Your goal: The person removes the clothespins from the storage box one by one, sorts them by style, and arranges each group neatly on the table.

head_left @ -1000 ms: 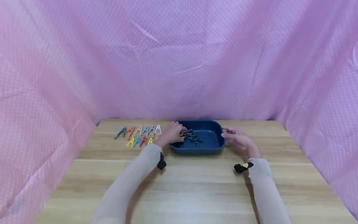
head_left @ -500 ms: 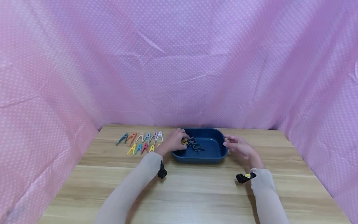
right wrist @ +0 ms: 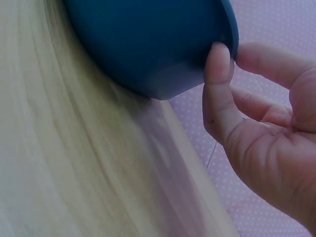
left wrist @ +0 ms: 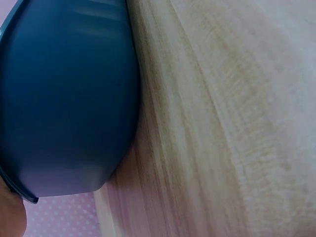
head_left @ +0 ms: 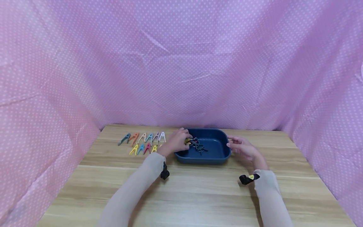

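Note:
A dark blue rectangular bin (head_left: 211, 160) sits on the wooden table. My left hand (head_left: 176, 141) reaches over its left end, fingers bent down inside. Between the thumb and fingers shows a yellow clip (head_left: 187, 141); I cannot tell whether they pinch it. Dark green pieces with ring shapes (head_left: 200, 148) lie beside it in the bin. At the opposite end, my right hand (head_left: 244, 147) pinches the rim between thumb and fingers. Close up, the right thumb presses the bin's outer wall (right wrist: 148, 44). Only a bit of the left hand (left wrist: 11, 215) appears in the left wrist view.
Left of the bin, A-shaped clothespins stand out in two rows, among them an orange one (head_left: 134, 137), a white one (head_left: 162, 136) and a red one (head_left: 147, 147). The left hand overlaps the front row's end. Pink dotted cloth (head_left: 198, 78) hangs behind the table (head_left: 204, 192).
The head view has tilted, so everything sits slightly lower than a second ago. The left fingers and the yellow clip have shifted a little; the right hand keeps its hold on the rim.

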Available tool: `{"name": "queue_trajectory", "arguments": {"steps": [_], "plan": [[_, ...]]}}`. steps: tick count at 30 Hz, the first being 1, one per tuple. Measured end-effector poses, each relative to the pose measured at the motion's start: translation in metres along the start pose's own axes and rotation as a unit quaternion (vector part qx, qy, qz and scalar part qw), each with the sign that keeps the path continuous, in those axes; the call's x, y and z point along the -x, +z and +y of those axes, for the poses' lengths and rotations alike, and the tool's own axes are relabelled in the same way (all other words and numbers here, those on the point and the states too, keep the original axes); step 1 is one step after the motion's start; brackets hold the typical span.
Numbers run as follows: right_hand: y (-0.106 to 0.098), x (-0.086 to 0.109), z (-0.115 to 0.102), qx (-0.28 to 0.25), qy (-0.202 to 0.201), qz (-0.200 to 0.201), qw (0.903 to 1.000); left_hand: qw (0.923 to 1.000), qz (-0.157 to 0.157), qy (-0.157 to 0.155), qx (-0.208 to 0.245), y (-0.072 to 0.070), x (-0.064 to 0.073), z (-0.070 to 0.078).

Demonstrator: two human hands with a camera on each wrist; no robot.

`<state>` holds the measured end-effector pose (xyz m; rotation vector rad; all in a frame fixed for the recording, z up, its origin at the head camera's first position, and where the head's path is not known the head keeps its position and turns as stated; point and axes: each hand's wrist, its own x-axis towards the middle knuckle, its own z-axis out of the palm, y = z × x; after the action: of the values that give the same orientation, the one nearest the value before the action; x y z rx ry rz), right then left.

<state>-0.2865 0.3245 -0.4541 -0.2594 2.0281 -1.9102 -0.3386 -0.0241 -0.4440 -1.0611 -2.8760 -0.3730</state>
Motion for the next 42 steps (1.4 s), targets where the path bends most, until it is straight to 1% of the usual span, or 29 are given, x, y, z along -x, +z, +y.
{"name": "queue_trajectory", "arguments": {"steps": [4, 7, 12, 16, 19, 22, 24, 26, 30, 34, 36, 39, 42], "plan": [[0.0, 0.0, 0.003, -0.01, 0.003, -0.001, 0.9999, 0.9998, 0.014, 0.011, -0.009, 0.001, 0.001, 0.0], [0.0, 0.001, 0.004, -0.011, 0.008, 0.004, 0.9999, 0.9995, 0.027, 0.014, -0.003, 0.002, 0.001, -0.001], [0.002, 0.0, 0.004, -0.005, 0.007, 0.001, 1.0, 0.9985, 0.051, 0.02, 0.004, 0.004, 0.002, -0.005], [0.002, -0.001, 0.003, 0.005, 0.001, -0.003, 1.0, 0.9979, 0.06, 0.023, 0.004, 0.001, 0.0, -0.006], [0.001, -0.001, -0.002, 0.01, 0.004, 0.004, 0.9999, 0.9971, 0.07, 0.027, 0.007, -0.002, -0.003, -0.006], [-0.002, 0.001, -0.009, 0.017, 0.011, 0.011, 0.9997, 0.9961, 0.081, 0.036, 0.006, -0.005, -0.01, -0.004], [-0.006, 0.001, -0.013, 0.019, 0.011, 0.016, 0.9996, 0.9953, 0.085, 0.045, -0.006, -0.005, -0.016, -0.003], [-0.01, 0.0, -0.014, 0.022, 0.005, 0.012, 0.9997, 0.9951, 0.084, 0.05, -0.017, -0.006, -0.02, -0.003], [-0.015, -0.002, -0.015, 0.018, -0.005, 0.002, 0.9998, 0.9954, 0.079, 0.044, -0.03, -0.004, -0.023, -0.001], [-0.016, -0.003, -0.015, 0.03, -0.003, 0.0, 0.9995, 0.996, 0.079, 0.036, -0.018, -0.003, -0.02, -0.001], [-0.014, -0.004, -0.013, 0.039, 0.0, 0.001, 0.9992, 0.9963, 0.077, 0.03, -0.021, -0.003, -0.017, -0.001], [-0.008, -0.003, -0.01, 0.05, 0.011, 0.003, 0.9987, 0.9969, 0.071, 0.022, -0.026, -0.003, -0.009, 0.0], [-0.002, 0.0, -0.005, 0.054, 0.023, 0.006, 0.9983, 0.9973, 0.063, 0.025, -0.028, -0.003, -0.002, 0.001]]}}
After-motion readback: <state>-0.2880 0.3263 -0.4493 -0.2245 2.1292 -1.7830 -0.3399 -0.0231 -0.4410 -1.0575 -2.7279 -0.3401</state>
